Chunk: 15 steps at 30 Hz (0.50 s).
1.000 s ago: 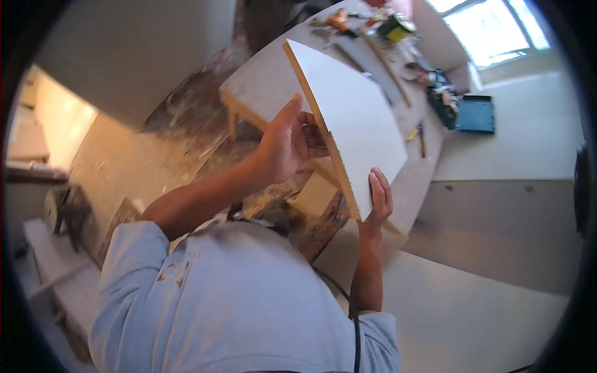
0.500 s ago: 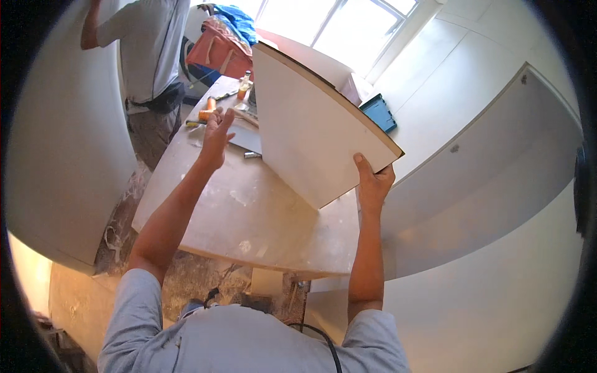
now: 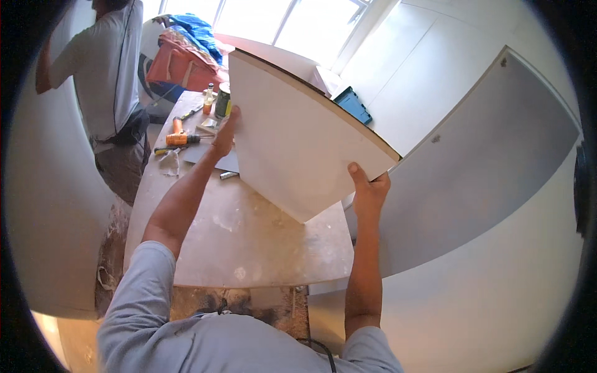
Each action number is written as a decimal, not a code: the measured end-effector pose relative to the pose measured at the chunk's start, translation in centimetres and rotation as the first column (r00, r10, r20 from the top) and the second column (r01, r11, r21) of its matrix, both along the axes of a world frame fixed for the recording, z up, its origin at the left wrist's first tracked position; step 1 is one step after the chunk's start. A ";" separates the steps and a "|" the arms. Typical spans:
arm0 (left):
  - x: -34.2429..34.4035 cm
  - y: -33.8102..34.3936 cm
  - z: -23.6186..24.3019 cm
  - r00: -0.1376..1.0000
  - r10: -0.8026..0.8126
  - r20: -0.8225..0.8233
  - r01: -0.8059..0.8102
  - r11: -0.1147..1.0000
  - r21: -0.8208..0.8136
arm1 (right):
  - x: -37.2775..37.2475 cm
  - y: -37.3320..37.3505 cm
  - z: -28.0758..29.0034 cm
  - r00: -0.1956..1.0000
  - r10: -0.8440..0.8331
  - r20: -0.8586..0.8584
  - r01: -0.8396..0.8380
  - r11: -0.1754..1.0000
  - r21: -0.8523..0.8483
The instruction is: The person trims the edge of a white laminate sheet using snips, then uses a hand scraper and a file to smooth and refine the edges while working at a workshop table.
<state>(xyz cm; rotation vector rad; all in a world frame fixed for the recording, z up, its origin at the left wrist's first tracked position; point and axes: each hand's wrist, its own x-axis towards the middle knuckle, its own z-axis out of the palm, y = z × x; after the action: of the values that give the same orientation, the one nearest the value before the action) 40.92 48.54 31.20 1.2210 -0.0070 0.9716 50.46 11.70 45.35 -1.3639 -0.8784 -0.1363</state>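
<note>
A white panel [image 3: 292, 133] with a dark top edge stands tilted over the worktable [image 3: 273, 261], one lower corner at or just above the tabletop. At its right edge, my right hand [image 3: 371, 193] is closed, the thumb lying on the white face and the fingers mostly behind. My left hand [image 3: 225, 133] is against the panel's left edge, apparently gripping it; most of its fingers are hidden. Beyond that hand, an orange power drill [image 3: 180, 138] lies on the table. A small metal cylinder [image 3: 229, 175] rests near the panel's lower left side.
Near the drill stand a dark can [image 3: 222, 99] and a small bottle [image 3: 208, 99]. Another person [image 3: 106, 74] is at the far left beside a tall pale panel [image 3: 50, 205]. A grey curved panel [image 3: 466, 155] rises on the right. A teal crate [image 3: 352, 104] sits behind the held panel.
My left hand, open and apart from the panel before, has come to its left edge. The view has shifted, showing more of the drill and can. My right hand keeps its grip.
</note>
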 end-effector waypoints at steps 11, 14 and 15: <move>5.5 3.8 5.0 0.818 0.442 -0.369 -0.108 0.748 0.655 | -2.5 -5.9 1.9 0.904 -0.065 -0.423 0.119 0.988 0.102; 4.2 2.5 6.9 0.679 0.572 -0.461 0.004 0.625 0.781 | -3.4 -7.1 -6.0 0.865 -0.034 -0.502 -0.008 0.997 -0.081; 3.8 2.1 7.2 0.629 0.608 -0.485 0.050 0.591 0.805 | -4.4 -6.8 -9.2 0.752 0.051 -0.657 -0.043 0.999 0.029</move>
<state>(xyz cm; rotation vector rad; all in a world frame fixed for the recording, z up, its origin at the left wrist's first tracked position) 44.69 50.64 38.39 2.4600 0.5155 0.6923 46.05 4.85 36.18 -1.2455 -0.3040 0.3713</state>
